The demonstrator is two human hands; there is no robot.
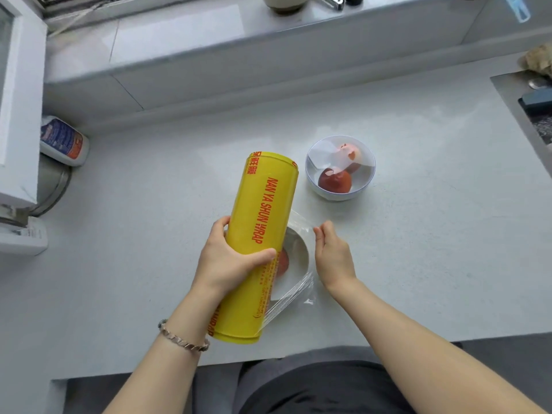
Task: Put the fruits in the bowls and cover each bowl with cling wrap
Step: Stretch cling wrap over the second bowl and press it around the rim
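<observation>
Meanwhile the left hand gripped the yellow cling wrap roll around its middle, thumb on top, holding it slanted above the bench. Just right of it, the right hand pinched the edge of the clear film drawn from the roll. Between the two hands, under that film, sat a white bowl with one reddish fruit, partly hidden by the roll. Beyond the right hand, well apart from it, a second bowl held two fruits under a stretched sheet of wrap. A bracelet circled the left wrist.
</observation>
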